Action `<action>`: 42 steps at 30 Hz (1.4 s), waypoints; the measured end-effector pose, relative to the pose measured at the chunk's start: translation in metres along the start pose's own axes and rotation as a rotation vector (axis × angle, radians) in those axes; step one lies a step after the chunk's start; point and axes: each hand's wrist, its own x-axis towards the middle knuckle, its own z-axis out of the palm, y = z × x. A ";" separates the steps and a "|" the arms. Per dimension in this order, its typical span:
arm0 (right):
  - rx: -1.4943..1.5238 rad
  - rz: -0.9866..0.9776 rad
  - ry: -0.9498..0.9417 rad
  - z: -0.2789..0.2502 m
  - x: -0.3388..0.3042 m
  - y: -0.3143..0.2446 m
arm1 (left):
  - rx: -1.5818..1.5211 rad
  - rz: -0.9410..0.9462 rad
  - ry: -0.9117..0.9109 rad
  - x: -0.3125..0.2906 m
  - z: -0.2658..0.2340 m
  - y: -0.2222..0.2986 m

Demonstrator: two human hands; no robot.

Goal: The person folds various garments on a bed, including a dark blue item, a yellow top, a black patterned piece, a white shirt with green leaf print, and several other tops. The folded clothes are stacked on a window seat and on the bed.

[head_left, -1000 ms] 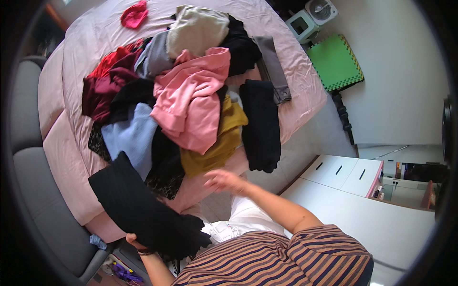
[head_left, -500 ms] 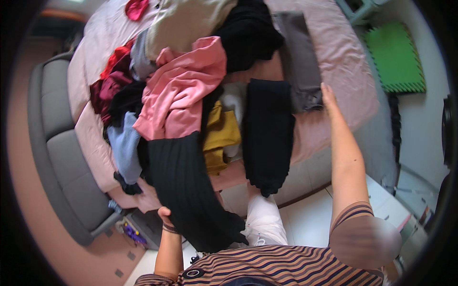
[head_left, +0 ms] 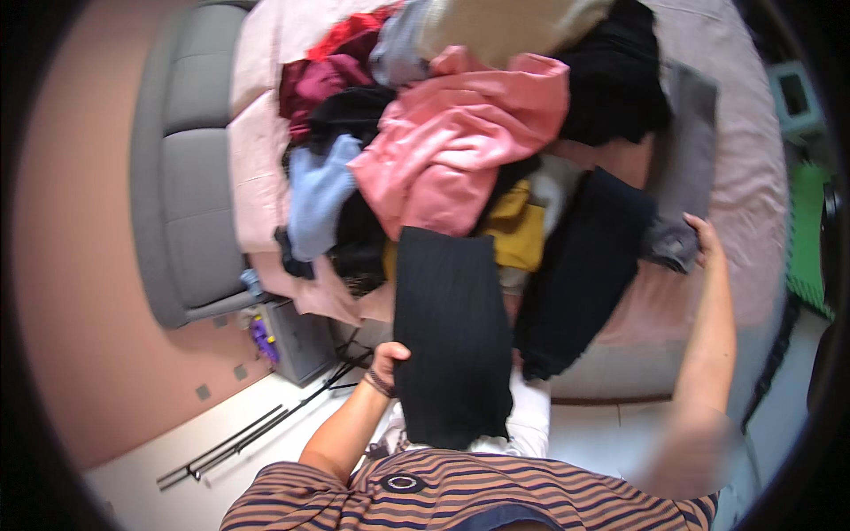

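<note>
My left hand (head_left: 388, 361) grips the edge of a black ribbed garment (head_left: 452, 327) that hangs down in front of me. My right hand (head_left: 706, 241) reaches out to the right and touches a folded grey garment (head_left: 680, 181) lying on the pink bed sheet (head_left: 748, 168). Between the two lies a black garment (head_left: 584, 265) spread flat on the bed. A pink top (head_left: 456, 146) sits on the pile of clothes behind it.
The bed holds a heap of several clothes: a light blue piece (head_left: 314, 190), a mustard one (head_left: 518, 230), dark red ones (head_left: 319, 75), a beige one (head_left: 505, 26). A grey padded headboard (head_left: 181, 168) is at left. A green mat (head_left: 810, 230) lies at right.
The view has shifted closer over the bed. My right hand moved from the bed's far edge onto the grey garment. My left hand has kept the black ribbed garment, which now hangs straighter.
</note>
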 end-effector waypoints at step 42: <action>0.193 -0.088 0.144 0.154 -0.211 0.305 | 0.212 -0.011 -0.440 -0.031 -0.004 0.084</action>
